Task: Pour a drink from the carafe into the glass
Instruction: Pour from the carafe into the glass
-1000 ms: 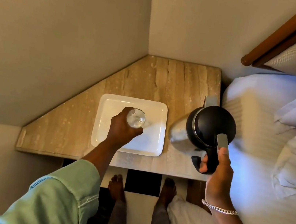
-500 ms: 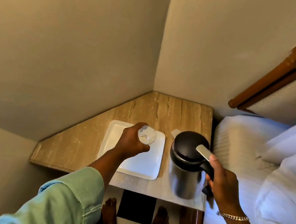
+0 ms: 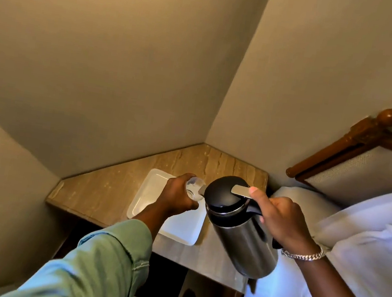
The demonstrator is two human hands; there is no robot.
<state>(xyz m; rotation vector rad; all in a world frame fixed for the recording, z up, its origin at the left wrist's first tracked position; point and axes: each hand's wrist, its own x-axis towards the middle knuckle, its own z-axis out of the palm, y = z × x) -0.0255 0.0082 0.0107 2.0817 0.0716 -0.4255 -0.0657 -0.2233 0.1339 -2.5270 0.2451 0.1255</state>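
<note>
- Head view: the left hand [image 3: 178, 194] is gripping the glass [image 3: 194, 188] above the white tray [image 3: 147, 192].
- The right hand [image 3: 281, 219] is clamping the carafe [image 3: 237, 220] handle, thumb on the lever, carafe tilting toward the glass, just right of the tray.

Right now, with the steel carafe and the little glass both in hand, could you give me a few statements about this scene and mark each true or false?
1. The right hand holds the black-lidded steel carafe tilted toward the small clear glass. True.
2. The glass stands on the white rectangular tray. False: the left hand holds it above the tray.
3. The carafe rests on the stone-topped bedside table. False: it is lifted.
4. A silver chain bracelet circles the right wrist. True.
</note>
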